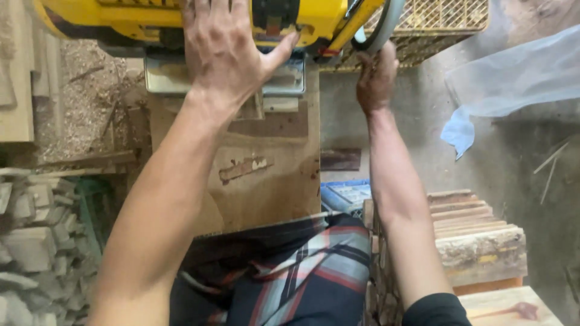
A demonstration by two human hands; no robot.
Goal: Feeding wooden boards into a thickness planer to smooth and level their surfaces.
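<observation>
Forearms are reaching over plaid cloth. Left hand point(226, 51) is lying flat, grip wide, on the yellow planer point(151, 18) atop the bench point(272, 175): heavy, rigid. Right hand point(376, 75) is clasping its crank handle point(380, 27).

Yellow machine point(181, 15); red-striped dark plaid cloth point(296, 271); pale blue sheet point(507, 84).

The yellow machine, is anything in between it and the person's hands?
No, nothing visible. The left hand lies flat on the yellow machine, thumb spread toward its black middle part. The right hand grips the grey round handle at the machine's side. Both hands touch it directly.
</observation>
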